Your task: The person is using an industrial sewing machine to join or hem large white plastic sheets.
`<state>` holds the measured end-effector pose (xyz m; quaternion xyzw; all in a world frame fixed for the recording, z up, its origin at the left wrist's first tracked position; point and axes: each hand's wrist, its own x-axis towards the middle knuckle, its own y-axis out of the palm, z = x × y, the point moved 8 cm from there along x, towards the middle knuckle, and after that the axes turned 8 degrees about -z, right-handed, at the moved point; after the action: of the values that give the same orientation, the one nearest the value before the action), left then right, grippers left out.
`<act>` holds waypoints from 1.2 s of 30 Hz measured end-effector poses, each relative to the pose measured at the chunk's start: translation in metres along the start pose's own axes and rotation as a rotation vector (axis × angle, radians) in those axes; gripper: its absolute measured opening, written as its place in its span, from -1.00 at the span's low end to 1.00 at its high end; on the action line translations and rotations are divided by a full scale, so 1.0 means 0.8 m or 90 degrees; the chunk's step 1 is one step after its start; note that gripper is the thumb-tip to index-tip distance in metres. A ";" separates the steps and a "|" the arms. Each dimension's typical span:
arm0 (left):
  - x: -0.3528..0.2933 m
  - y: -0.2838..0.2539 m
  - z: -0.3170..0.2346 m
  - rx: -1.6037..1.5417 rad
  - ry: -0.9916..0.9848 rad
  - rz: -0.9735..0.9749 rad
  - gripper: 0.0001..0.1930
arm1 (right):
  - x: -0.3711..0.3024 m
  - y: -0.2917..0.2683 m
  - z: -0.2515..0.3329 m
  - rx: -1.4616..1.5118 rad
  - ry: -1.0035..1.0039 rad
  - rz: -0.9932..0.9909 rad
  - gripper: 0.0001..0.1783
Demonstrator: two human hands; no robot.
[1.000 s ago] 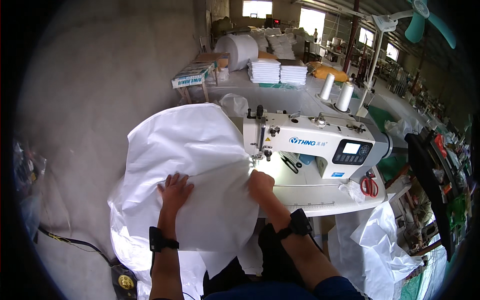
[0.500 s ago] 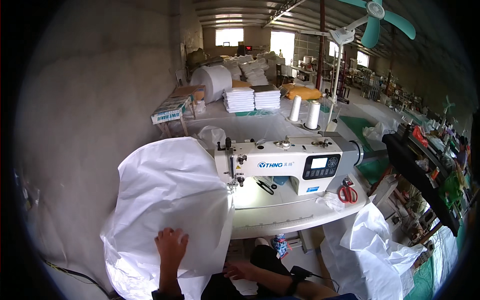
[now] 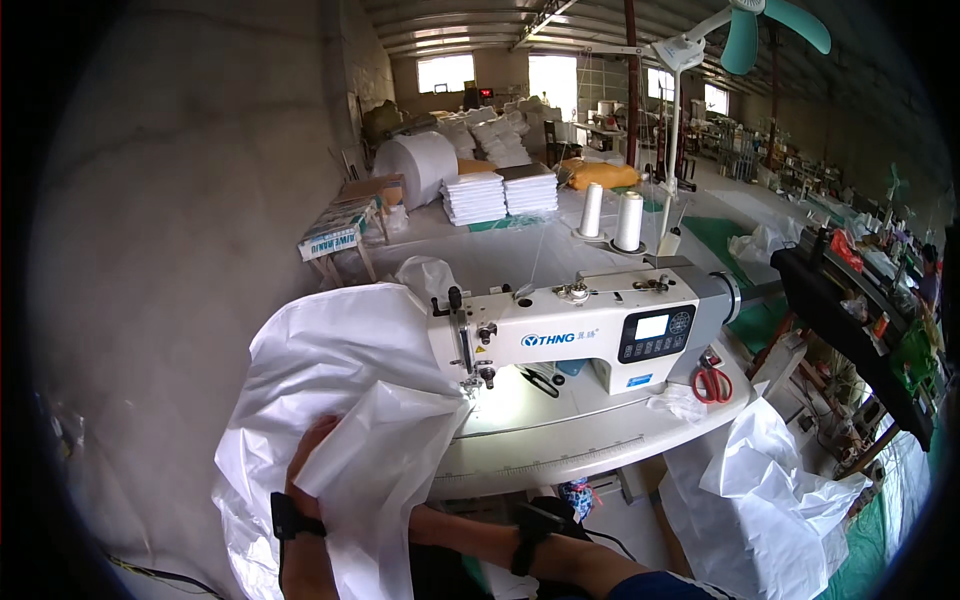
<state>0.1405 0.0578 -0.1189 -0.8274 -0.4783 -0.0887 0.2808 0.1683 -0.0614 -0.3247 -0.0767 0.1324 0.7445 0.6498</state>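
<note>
A large white sheet of thin, crinkly plastic-like material [image 3: 330, 350] is draped left of the white sewing machine [image 3: 560, 335]. Its right edge reaches the lit needle area [image 3: 474, 395]. My left hand [image 3: 316, 438] is against the sheet, with a fold of it covering most of the fingers, so their grip does not show. From the lower right my right forearm [image 3: 470, 535] crosses under the machine table's front edge, and the right hand is hidden behind the hanging part of the sheet. A dark band sits on each wrist.
Black thread snips [image 3: 543, 381] and red-handled scissors [image 3: 712, 384] lie on the machine table [image 3: 560, 455]. Two white thread cones [image 3: 628, 222] stand behind the machine. More white sheeting [image 3: 750, 490] hangs at the right. A bare wall [image 3: 170, 300] rises at the left.
My right hand has moved left, going behind the sheet. The sheet's lower part is lifted and folded over my left hand, which lay spread on top before. The view has shifted slightly.
</note>
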 end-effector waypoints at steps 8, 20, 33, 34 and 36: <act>0.052 -0.009 0.064 0.018 -0.043 0.024 -0.77 | -0.076 0.086 -0.012 0.071 0.067 0.269 -0.40; -0.008 -0.051 0.011 -0.187 -0.081 0.056 -0.70 | -0.200 0.083 -0.023 0.569 0.254 0.357 -0.40; -0.183 0.027 -0.197 0.168 0.487 -0.208 -0.93 | -0.215 0.024 -0.085 0.190 0.255 -0.017 -0.61; -0.208 0.082 -0.199 0.256 0.504 -0.093 -0.86 | -0.219 0.024 -0.080 0.183 0.263 -0.017 -0.61; -0.218 0.155 -0.158 0.390 0.422 0.033 -0.74 | -0.227 0.026 -0.086 0.171 0.271 -0.012 -0.61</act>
<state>0.1680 -0.1887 -0.1338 -0.6445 -0.3459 -0.1964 0.6530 0.1700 -0.2561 -0.3360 -0.1455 0.3634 0.6811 0.6188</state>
